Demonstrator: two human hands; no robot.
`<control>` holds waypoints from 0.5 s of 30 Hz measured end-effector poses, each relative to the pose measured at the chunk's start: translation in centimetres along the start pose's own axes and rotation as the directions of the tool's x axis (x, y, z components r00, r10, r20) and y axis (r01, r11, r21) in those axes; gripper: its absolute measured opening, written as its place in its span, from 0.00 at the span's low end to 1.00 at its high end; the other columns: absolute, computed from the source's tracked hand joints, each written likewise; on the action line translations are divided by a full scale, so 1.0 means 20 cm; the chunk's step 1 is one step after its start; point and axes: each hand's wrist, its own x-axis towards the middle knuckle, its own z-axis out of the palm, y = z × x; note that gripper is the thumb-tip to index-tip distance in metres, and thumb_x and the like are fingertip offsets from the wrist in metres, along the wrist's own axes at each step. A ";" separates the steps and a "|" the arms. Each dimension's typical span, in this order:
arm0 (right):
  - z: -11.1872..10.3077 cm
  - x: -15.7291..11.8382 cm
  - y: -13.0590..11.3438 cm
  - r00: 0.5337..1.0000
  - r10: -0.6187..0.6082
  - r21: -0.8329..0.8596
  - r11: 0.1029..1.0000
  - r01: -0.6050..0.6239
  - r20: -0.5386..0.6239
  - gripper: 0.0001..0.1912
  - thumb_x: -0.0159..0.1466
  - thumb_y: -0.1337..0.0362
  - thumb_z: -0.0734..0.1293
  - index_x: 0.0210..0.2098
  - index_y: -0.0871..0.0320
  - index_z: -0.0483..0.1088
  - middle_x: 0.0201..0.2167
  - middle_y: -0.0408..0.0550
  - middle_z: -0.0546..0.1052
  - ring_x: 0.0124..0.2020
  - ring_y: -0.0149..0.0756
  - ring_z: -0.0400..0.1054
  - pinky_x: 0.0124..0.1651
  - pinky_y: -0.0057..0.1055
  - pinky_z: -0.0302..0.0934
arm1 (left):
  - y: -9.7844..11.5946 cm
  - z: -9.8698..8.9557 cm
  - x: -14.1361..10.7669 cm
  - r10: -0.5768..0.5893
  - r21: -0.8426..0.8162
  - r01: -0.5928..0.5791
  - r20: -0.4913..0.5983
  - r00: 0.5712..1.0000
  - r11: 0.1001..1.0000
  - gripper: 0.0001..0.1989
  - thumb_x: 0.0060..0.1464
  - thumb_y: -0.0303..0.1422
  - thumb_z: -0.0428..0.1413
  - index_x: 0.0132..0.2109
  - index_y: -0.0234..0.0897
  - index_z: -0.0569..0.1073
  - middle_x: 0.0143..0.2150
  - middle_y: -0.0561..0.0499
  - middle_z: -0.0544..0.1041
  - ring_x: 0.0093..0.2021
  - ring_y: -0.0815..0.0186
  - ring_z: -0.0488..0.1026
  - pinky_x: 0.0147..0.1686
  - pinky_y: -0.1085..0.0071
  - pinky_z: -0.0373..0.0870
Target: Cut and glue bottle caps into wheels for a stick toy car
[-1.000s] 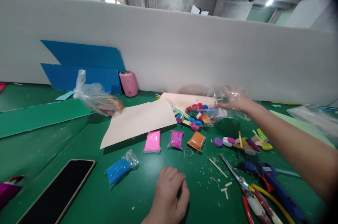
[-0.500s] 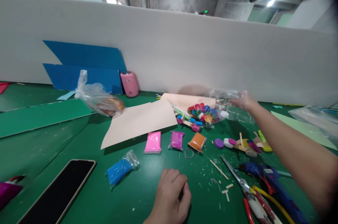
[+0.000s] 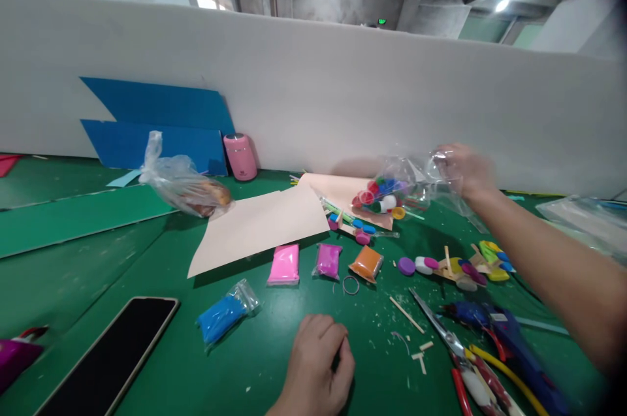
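My right hand [image 3: 467, 171] grips a clear plastic bag [image 3: 421, 171] by its gathered end, off the table at the back right. Colourful bottle caps [image 3: 382, 197] lie in the bag's lower left part, over a pale peach sheet [image 3: 337, 187]. My left hand [image 3: 318, 360] rests loosely curled on the green table at the front, with nothing visible in it. Beyond it lie a pink clay packet [image 3: 284, 264], a purple clay packet [image 3: 328, 260] and an orange one [image 3: 366, 264]. A blue clay packet [image 3: 225, 315] is to its left.
At the right are pliers [image 3: 453, 341], a blue glue gun [image 3: 504, 331] and wooden sticks with caps [image 3: 460, 269]. A phone [image 3: 110, 357] lies front left. Further back stand a pink flask [image 3: 241, 158], a tied bag [image 3: 186, 187] and blue boards [image 3: 161, 135] against the white partition [image 3: 313, 89].
My right hand has risen and moved slightly right, pulling up the clear bag. The caps inside have shifted, and more of the peach sheet shows. My left hand stays put.
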 end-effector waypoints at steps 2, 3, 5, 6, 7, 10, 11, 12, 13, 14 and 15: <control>0.01 0.00 0.01 0.999 0.034 -0.015 0.999 -0.034 -0.004 0.10 0.63 0.63 0.59 0.43 0.58 0.65 0.45 0.48 0.68 0.41 0.35 0.65 0.42 0.38 0.61 | 0.00 0.00 0.00 0.000 0.004 0.000 0.004 1.000 1.000 0.10 0.49 0.23 0.44 0.24 0.36 0.65 0.21 0.50 0.66 0.25 0.65 0.63 0.25 0.69 0.58; 0.02 0.01 0.02 0.999 0.046 -0.041 0.998 -0.046 -0.007 0.11 0.63 0.63 0.59 0.43 0.58 0.65 0.44 0.48 0.68 0.41 0.35 0.65 0.41 0.38 0.61 | 0.00 0.00 0.00 0.000 0.003 0.000 0.006 1.000 1.000 0.09 0.49 0.23 0.45 0.25 0.36 0.65 0.21 0.50 0.66 0.25 0.65 0.63 0.25 0.69 0.58; 0.03 0.02 0.05 0.998 0.070 -0.073 0.995 -0.069 0.004 0.11 0.63 0.62 0.59 0.44 0.58 0.65 0.44 0.48 0.68 0.41 0.36 0.65 0.42 0.39 0.61 | 0.00 0.00 0.00 0.001 -0.002 -0.001 0.011 1.000 1.000 0.09 0.49 0.23 0.45 0.25 0.36 0.65 0.22 0.50 0.66 0.25 0.65 0.63 0.26 0.69 0.58; 0.04 0.02 0.06 0.996 0.084 -0.089 0.993 -0.083 0.008 0.12 0.62 0.61 0.59 0.44 0.57 0.64 0.45 0.49 0.68 0.42 0.36 0.64 0.43 0.40 0.60 | 0.00 0.00 0.00 0.001 -0.003 -0.001 0.014 1.000 1.000 0.09 0.49 0.23 0.45 0.25 0.36 0.65 0.22 0.50 0.66 0.25 0.65 0.63 0.26 0.69 0.58; 0.05 0.02 0.07 0.995 0.101 -0.103 0.990 -0.099 0.010 0.13 0.62 0.60 0.59 0.45 0.57 0.64 0.45 0.49 0.67 0.43 0.38 0.64 0.44 0.41 0.59 | 0.00 0.00 0.00 0.002 -0.004 -0.002 0.017 1.000 1.000 0.09 0.50 0.23 0.45 0.25 0.35 0.65 0.22 0.50 0.66 0.25 0.65 0.63 0.26 0.69 0.58; 0.08 0.01 0.11 0.989 0.147 -0.111 0.983 -0.145 0.015 0.18 0.60 0.56 0.61 0.47 0.57 0.63 0.46 0.51 0.66 0.46 0.44 0.60 0.45 0.46 0.55 | 0.00 0.00 0.00 -0.002 -0.004 0.002 0.027 1.000 1.000 0.10 0.50 0.23 0.44 0.26 0.35 0.66 0.22 0.49 0.66 0.25 0.65 0.63 0.25 0.69 0.58; 0.09 0.00 0.12 0.988 0.154 -0.099 0.984 -0.151 0.019 0.20 0.58 0.54 0.62 0.46 0.57 0.63 0.46 0.53 0.66 0.46 0.47 0.59 0.44 0.46 0.55 | 0.00 0.00 0.01 -0.002 -0.004 0.002 0.032 0.999 1.000 0.10 0.50 0.23 0.44 0.26 0.35 0.66 0.22 0.49 0.66 0.25 0.65 0.63 0.26 0.69 0.58; 0.11 0.00 0.13 0.988 0.155 -0.079 0.985 -0.153 0.022 0.22 0.56 0.53 0.63 0.46 0.57 0.64 0.45 0.56 0.67 0.46 0.50 0.58 0.42 0.46 0.54 | 0.00 0.00 0.01 -0.001 -0.003 0.001 0.037 0.999 1.000 0.10 0.50 0.23 0.44 0.26 0.34 0.67 0.22 0.49 0.66 0.25 0.65 0.63 0.26 0.69 0.58; 0.11 0.00 0.15 0.988 0.154 -0.053 0.987 -0.152 0.023 0.25 0.53 0.51 0.64 0.47 0.58 0.64 0.45 0.60 0.67 0.46 0.53 0.58 0.40 0.45 0.54 | 0.00 0.00 0.01 0.000 -0.003 0.000 0.042 0.999 1.000 0.10 0.51 0.23 0.44 0.26 0.34 0.67 0.22 0.49 0.66 0.25 0.65 0.63 0.26 0.69 0.58; 0.12 -0.01 0.16 0.989 0.149 -0.021 0.989 -0.148 0.021 0.28 0.51 0.50 0.65 0.48 0.59 0.63 0.45 0.62 0.67 0.45 0.55 0.58 0.39 0.44 0.54 | 0.00 0.00 0.01 -0.001 -0.002 0.001 0.046 0.999 1.000 0.10 0.51 0.24 0.43 0.26 0.34 0.67 0.22 0.49 0.66 0.25 0.65 0.63 0.26 0.69 0.58; 0.12 0.00 0.18 0.990 0.140 0.014 0.990 -0.141 0.018 0.31 0.50 0.50 0.66 0.49 0.60 0.62 0.44 0.64 0.67 0.45 0.56 0.58 0.39 0.43 0.54 | 0.00 0.00 0.01 -0.002 -0.002 0.002 0.047 0.999 1.000 0.10 0.51 0.24 0.43 0.26 0.34 0.67 0.22 0.49 0.66 0.25 0.65 0.63 0.26 0.69 0.58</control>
